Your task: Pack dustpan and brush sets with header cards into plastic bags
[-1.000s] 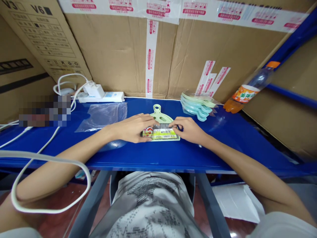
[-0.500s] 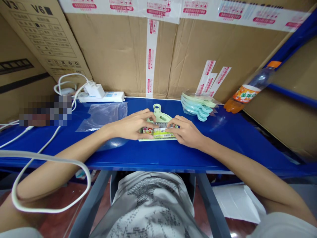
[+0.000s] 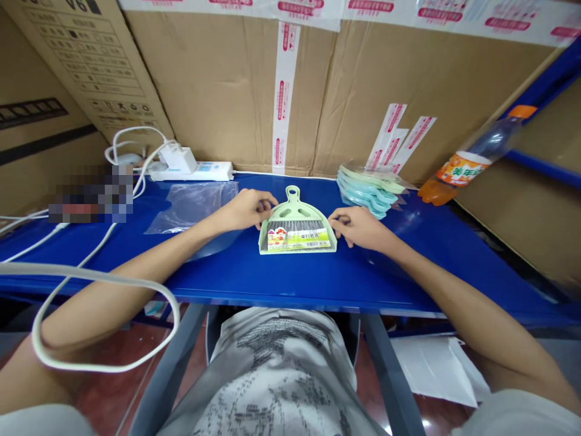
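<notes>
A light green dustpan (image 3: 296, 213) lies on the blue table with its handle pointing away from me. A small brush with grey bristles (image 3: 290, 228) rests in it, and a yellow and white printed label (image 3: 302, 240) crosses the bristles. My left hand (image 3: 249, 210) is at the pan's upper left edge, fingers curled and closed against the rim. On the opposite side, my right hand (image 3: 356, 226) has its bent fingers pinched at the right edge. The fingertips' exact grip is partly hidden.
Beside my left forearm lies a clear plastic bag (image 3: 195, 206). A stack of wrapped green and blue dustpans (image 3: 367, 192) sits at the back right, near an orange drink bottle (image 3: 467, 166). A power strip (image 3: 209, 172) and white cables (image 3: 109, 274) are on the left.
Both hands have moved apart from the label and bristles to the dustpan's two side edges. The label and brush are now uncovered. The view has shifted slightly.
</notes>
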The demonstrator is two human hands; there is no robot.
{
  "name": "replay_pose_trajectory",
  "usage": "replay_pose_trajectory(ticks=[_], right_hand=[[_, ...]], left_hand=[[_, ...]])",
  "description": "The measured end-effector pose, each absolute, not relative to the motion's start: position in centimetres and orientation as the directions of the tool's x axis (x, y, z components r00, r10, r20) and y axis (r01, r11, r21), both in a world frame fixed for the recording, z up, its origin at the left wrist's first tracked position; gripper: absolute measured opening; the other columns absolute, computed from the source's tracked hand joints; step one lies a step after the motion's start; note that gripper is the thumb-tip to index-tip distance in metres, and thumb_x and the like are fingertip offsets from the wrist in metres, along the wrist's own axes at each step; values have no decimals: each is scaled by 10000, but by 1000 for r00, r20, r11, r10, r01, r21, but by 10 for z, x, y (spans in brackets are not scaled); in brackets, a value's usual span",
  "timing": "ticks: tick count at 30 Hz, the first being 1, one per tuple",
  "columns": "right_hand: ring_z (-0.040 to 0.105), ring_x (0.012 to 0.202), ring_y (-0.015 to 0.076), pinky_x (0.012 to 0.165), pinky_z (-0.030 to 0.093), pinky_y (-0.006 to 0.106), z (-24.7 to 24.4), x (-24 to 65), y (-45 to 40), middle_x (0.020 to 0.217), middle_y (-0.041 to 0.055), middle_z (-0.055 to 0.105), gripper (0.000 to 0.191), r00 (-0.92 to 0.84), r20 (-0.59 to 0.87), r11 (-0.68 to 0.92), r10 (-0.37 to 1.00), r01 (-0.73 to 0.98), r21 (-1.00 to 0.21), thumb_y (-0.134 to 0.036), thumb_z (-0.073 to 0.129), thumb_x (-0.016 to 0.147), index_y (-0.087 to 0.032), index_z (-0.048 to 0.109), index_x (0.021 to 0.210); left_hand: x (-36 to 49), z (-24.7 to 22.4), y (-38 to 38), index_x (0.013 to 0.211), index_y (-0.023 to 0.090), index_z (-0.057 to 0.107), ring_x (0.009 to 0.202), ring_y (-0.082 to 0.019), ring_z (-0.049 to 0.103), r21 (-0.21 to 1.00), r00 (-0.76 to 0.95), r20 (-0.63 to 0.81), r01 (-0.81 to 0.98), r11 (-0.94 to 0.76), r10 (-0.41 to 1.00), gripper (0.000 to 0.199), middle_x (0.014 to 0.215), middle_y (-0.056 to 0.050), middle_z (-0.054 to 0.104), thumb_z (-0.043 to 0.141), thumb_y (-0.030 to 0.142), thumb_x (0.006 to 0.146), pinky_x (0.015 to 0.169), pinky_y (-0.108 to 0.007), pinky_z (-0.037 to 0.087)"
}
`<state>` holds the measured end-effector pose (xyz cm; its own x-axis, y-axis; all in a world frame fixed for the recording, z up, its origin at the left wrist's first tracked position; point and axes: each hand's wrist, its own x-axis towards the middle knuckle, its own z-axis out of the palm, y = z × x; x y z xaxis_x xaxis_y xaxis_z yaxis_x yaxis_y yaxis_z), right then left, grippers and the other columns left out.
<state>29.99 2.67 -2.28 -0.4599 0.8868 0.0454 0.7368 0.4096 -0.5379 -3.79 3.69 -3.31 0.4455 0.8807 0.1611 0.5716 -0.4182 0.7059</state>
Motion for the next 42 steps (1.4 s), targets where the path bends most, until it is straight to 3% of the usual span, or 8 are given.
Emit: replay_pose_trajectory(ticks=[6,10,16,21,25,27,33,42], right_hand=[[673,462,160,450,487,252,-22,301,28,654,21,767,152,-490,19,386,872,662,-643,-290,627,938,-200,724,863],[712,564,182,528,521,274,-25,302,36,738,58,797,174,-371,195,400,908,631,-664,-306,625,908,-193,731,829],[728,728,208,652,533,304,-23,306,45,828,70,811,277,-273,356,447,894,471,-761,-438,683,894,-180,784,879],[690,686,190,618,494,291,-24,305,43,783,57,802,342,-326,240,354,914,356,-865,-522,828,803,-181,822,827],[696,682,187,623,519,287,-25,301,40,787,65,818,379,-327,120,220,937,289,-932,-528,944,703,-175,836,790],[695,676,180,607,533,277,-23,301,40,784,61,814,403,-297,127,197,946,219,-956,-548,966,693,-181,818,770],[746,631,233,539,633,335,-12,307,45,773,100,804,421,-254,53,34,966,-78,-996,-622,769,943,-210,716,870],[844,989,304,818,724,478,-8,291,28,1031,85,862,395,-352,-44,-111,935,-171,-979,-608,601,1064,-254,725,1186]], left_hand=[[-31,-35,27,1181,186,634,580,-182,749,872,312,77,440,-216,947,414,931,-38,760,816,158,810,533,-302,613],[-24,-30,21,1286,205,542,637,-159,738,963,225,55,247,-111,973,586,980,-26,738,872,122,809,584,-321,653],[-23,-12,21,1292,228,479,637,-201,774,992,215,-47,-104,71,976,481,983,-73,787,805,411,989,546,-299,641],[-27,-6,22,1196,173,625,566,-219,764,975,390,-116,-131,179,913,386,913,-120,803,719,514,1043,449,-264,590],[-18,-10,19,1117,131,663,507,-197,730,972,330,-158,-112,205,931,97,763,-95,772,630,217,1087,465,-259,597],[-14,-12,19,1043,120,649,503,-186,727,969,278,-167,-131,210,946,104,705,-96,761,559,78,1072,483,-240,596],[-12,-12,23,928,103,630,577,-178,774,913,147,-110,-376,159,983,256,732,-142,787,441,-32,1037,588,-238,654],[-4,-22,23,951,109,611,745,-247,849,881,118,-126,-443,166,985,220,840,-223,820,443,-12,1025,828,-380,726]])
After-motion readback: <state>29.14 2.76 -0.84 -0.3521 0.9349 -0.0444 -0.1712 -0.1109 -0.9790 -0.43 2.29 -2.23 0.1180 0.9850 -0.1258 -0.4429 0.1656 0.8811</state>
